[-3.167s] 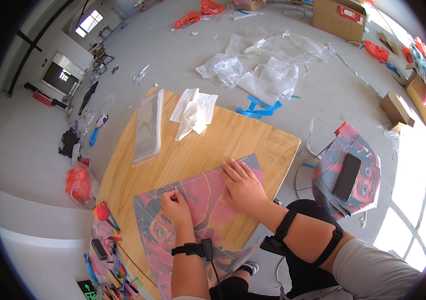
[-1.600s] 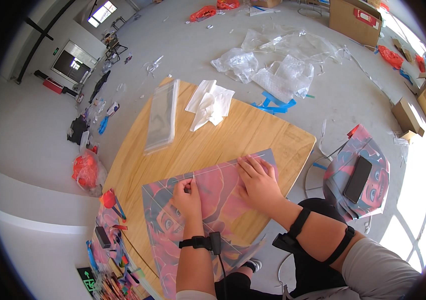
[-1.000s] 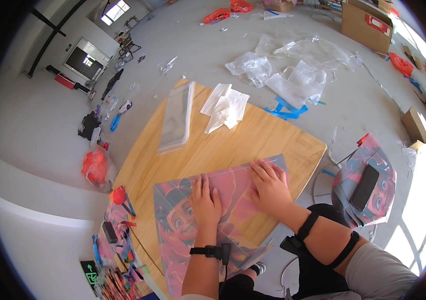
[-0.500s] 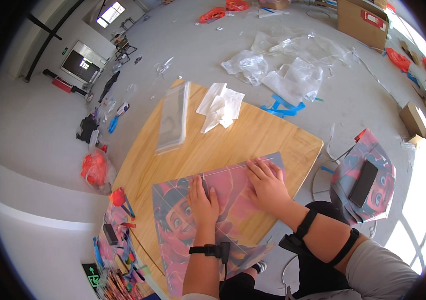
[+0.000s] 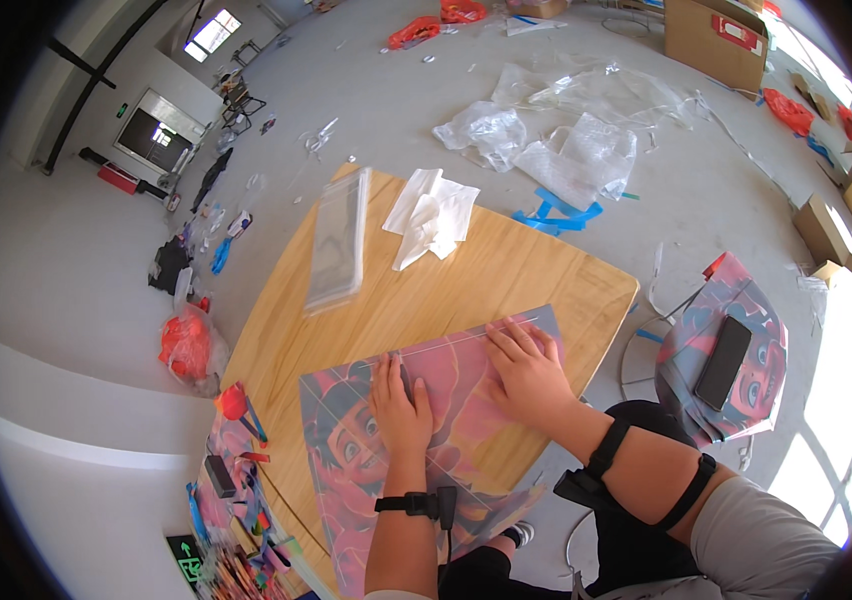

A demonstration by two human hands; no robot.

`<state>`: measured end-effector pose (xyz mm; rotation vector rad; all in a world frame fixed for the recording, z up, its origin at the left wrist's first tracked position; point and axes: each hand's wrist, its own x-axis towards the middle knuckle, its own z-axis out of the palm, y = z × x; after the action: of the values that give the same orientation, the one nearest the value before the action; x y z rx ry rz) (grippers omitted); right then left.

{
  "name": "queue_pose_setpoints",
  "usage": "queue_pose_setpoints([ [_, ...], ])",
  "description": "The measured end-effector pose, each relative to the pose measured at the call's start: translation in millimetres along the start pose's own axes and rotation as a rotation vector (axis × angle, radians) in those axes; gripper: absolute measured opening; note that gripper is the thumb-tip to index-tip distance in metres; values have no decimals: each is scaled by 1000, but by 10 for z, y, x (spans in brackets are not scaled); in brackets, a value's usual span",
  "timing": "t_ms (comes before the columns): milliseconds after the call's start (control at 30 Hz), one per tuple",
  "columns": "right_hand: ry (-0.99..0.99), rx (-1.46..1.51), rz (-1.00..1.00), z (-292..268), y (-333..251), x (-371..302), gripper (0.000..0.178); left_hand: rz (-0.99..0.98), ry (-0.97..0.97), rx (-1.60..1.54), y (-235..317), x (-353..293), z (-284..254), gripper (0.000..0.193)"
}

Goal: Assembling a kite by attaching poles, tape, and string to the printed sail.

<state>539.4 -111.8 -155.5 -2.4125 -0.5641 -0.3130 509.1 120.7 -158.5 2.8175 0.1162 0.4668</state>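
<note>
A translucent printed sheet (image 5: 466, 455) with a pink and dark cartoon character and thin white grid lines lies on the wooden table (image 5: 426, 285), its near end hanging past the edge. My left hand (image 5: 402, 405) rests flat on its middle-left part, fingers stretched toward the far edge. Spread out on the right part of the sheet is my right hand (image 5: 526, 370), its fingertips close to the far edge. Neither hand grips anything. Beyond them on the table are a stack of clear plastic sleeves (image 5: 338, 240) and a crumpled white tissue (image 5: 433, 222).
To the right, a stool (image 5: 731, 350) covered in similar printed sheet carries a black phone (image 5: 723, 362). Pens and coloured scraps (image 5: 246, 540) crowd the lower left. Clear plastic film (image 5: 581, 155) and blue strips (image 5: 558, 212) lie on the floor, with a cardboard box (image 5: 714, 45) farther off.
The whole view has shifted slightly. Both hands stay flat on the sheet in nearly the same places.
</note>
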Motion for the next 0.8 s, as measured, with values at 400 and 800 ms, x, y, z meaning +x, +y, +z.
queue_pose_setpoints([
  [400, -25, 29, 19, -5, -6, 0, 55, 15, 31, -24, -15, -4, 17, 50],
  [800, 7, 0, 1, 3, -26, 6, 51, 16, 38, 3, -10, -11, -2, 50],
])
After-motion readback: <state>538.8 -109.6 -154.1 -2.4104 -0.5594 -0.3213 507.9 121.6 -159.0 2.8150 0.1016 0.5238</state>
